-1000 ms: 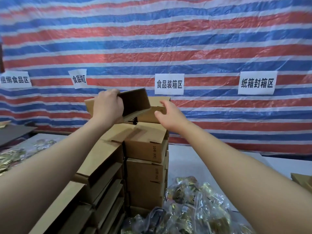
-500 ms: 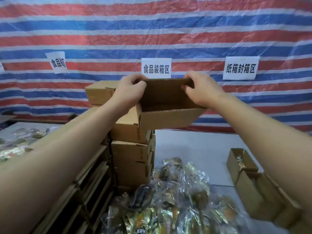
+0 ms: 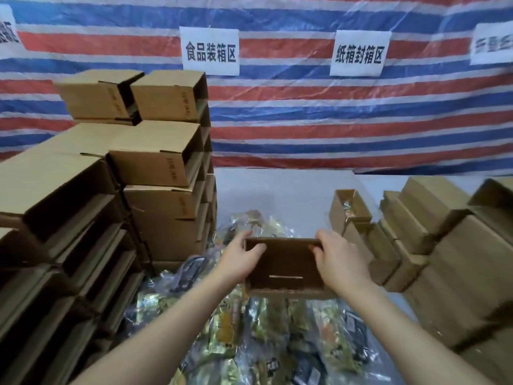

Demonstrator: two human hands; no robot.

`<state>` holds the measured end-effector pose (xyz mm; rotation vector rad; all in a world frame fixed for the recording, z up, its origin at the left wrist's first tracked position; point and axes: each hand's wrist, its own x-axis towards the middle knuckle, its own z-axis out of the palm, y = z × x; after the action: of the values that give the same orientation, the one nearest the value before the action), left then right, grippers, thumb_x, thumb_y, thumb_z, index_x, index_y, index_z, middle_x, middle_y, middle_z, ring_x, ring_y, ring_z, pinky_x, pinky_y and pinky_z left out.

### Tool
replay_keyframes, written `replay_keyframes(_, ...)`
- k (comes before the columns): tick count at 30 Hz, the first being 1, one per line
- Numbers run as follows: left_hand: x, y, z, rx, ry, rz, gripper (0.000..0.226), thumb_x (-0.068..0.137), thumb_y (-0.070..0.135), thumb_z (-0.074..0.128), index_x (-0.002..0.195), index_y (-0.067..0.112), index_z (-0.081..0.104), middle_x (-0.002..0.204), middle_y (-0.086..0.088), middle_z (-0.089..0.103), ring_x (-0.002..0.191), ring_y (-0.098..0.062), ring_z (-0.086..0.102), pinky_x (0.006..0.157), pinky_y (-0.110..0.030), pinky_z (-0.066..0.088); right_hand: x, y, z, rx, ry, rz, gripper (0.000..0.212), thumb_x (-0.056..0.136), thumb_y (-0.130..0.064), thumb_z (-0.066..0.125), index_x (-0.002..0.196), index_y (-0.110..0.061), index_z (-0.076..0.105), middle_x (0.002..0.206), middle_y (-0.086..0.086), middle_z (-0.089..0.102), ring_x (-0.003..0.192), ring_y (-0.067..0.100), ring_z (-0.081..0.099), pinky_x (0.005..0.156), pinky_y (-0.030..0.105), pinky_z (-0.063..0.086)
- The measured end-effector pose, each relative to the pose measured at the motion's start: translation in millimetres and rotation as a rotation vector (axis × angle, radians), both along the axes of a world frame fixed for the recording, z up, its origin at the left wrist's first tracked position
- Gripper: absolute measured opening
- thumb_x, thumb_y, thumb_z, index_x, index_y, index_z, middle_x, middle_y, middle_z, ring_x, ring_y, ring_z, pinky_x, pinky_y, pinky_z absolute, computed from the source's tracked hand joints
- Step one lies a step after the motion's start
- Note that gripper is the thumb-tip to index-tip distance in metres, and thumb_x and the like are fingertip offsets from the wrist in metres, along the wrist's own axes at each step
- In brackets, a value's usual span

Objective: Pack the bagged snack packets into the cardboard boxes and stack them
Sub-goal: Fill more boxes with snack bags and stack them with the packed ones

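I hold a small open cardboard box [image 3: 284, 269] in both hands, its opening facing me and its inside empty. My left hand [image 3: 240, 259] grips its left wall, thumb curled over the rim. My right hand [image 3: 337, 262] grips its right wall the same way. The box hangs just above a pile of snack packets in clear plastic bags [image 3: 266, 332] that covers the table in front of me.
A tall stack of empty cardboard boxes [image 3: 163, 168] rises at the left. More boxes [image 3: 449, 254] are stacked at the right, one open box [image 3: 349, 207] holding packets. Grey table [image 3: 277, 187] lies behind the pile. A striped tarpaulin with paper signs [image 3: 209, 51] hangs behind.
Both hands have brought the box down from chest height near the left stack to just above the snack pile. The view has tilted downward.
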<state>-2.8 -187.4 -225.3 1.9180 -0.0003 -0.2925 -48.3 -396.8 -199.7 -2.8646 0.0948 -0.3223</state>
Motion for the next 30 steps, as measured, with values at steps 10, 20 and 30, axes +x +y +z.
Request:
replay_keyframes(10, -31, -26, -91, 0.028, 0.216, -0.064, 0.019, 0.098, 0.039, 0.058, 0.112, 0.026, 0.057, 0.105, 0.006, 0.065, 0.094, -0.007, 0.064, 0.067, -0.02, 0.05, -26, -21, -76, -0.03, 0.277, -0.059, 0.019, 0.102, -0.029, 0.046, 0.115, -0.017, 0.054, 0.123, 0.002, 0.056, 0.101, 0.029, 0.062, 0.077, 0.038, 0.05)
replay_keyframes(20, -32, -31, -110, 0.126, 0.223, -0.065, 0.034, 0.1, 0.043, 0.052, 0.13, 0.029, 0.044, 0.107, 0.012, 0.062, 0.093, -0.003, 0.061, 0.075, -0.019, 0.048, -23, -25, -116, 0.014, 0.351, -0.05, 0.019, 0.102, -0.032, 0.044, 0.113, -0.017, 0.049, 0.119, 0.004, 0.052, 0.098, 0.03, 0.061, 0.072, 0.036, 0.043)
replay_keyframes(30, -24, -10, -97, 0.019, 0.272, -0.066, 0.029, 0.1, 0.05, 0.049, 0.117, 0.027, 0.057, 0.111, 0.008, 0.062, 0.097, -0.002, 0.058, 0.064, -0.013, 0.042, -15, -30, -116, 0.05, 0.314, 0.014, 0.016, 0.102, -0.035, 0.046, 0.091, -0.027, 0.038, 0.091, -0.008, 0.047, 0.082, 0.019, 0.056, 0.065, 0.033, 0.038)
